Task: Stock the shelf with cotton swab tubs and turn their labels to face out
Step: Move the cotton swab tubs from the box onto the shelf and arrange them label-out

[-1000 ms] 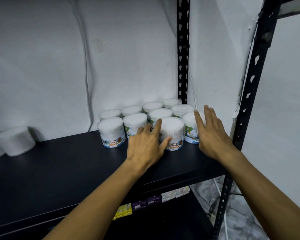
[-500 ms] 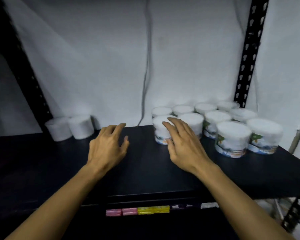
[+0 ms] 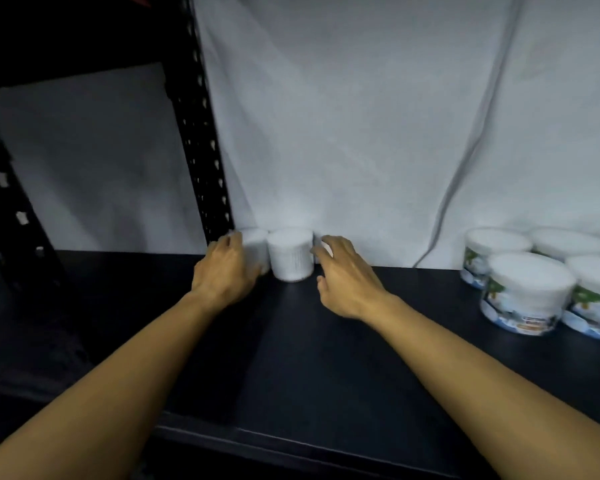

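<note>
Two plain white cotton swab tubs stand at the back left of the black shelf (image 3: pixel 291 358), with no labels showing. My left hand (image 3: pixel 222 271) wraps around the left tub (image 3: pixel 257 245) and hides its left side. My right hand (image 3: pixel 347 282) has its fingers spread just right of the right tub (image 3: pixel 290 256); I cannot tell if it touches. Several tubs with labels facing out (image 3: pixel 523 292) stand grouped at the far right. The view is blurred.
A black perforated upright (image 3: pixel 201 150) rises just left of the two tubs. A white wall backs the shelf, and a grey cable (image 3: pixel 465 168) runs down it. Bare shelf lies between my hands and the labelled group.
My view has swung left from the labelled group. Both hands have moved left and back across the shelf to the two plain tubs, and the left hand now closes on one.
</note>
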Available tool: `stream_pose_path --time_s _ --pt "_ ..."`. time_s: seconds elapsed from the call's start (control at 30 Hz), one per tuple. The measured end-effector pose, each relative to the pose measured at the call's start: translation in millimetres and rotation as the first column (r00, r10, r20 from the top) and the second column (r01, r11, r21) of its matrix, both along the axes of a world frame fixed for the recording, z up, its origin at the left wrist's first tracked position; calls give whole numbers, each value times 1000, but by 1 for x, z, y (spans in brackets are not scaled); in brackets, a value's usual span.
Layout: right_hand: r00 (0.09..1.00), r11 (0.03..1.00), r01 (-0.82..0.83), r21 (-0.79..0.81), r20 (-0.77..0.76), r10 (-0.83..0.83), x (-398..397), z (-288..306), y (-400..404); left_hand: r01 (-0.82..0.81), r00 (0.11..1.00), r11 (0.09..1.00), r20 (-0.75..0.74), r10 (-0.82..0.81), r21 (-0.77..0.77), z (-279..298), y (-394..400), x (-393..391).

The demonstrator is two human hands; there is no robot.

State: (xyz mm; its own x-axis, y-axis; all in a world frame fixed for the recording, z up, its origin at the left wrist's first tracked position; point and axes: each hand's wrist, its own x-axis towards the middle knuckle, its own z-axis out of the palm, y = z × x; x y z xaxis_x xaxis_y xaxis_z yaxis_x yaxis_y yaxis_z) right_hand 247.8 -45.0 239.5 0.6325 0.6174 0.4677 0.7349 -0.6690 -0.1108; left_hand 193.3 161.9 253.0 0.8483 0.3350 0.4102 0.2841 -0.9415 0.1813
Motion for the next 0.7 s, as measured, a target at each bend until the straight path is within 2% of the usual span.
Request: stream_pose_path --time_s 0.13,0.33,0.5,0.7 --pt "995 996 72 -53 79 -67 25 -3 38 57 997 996 -46 -54 68 -5 26 27" --pt "999 992 52 -116 21 -50 43 -9 72 146 985 973 -122 -125 180 -17 46 56" --pt "994 995 95 -38 59 -93 44 -17 84 171 985 961 -70 -160 216 -18 48 56" --pt "997 997 75 14 11 -75 32 -14 73 194 980 962 7 -199 190 -18 39 50"
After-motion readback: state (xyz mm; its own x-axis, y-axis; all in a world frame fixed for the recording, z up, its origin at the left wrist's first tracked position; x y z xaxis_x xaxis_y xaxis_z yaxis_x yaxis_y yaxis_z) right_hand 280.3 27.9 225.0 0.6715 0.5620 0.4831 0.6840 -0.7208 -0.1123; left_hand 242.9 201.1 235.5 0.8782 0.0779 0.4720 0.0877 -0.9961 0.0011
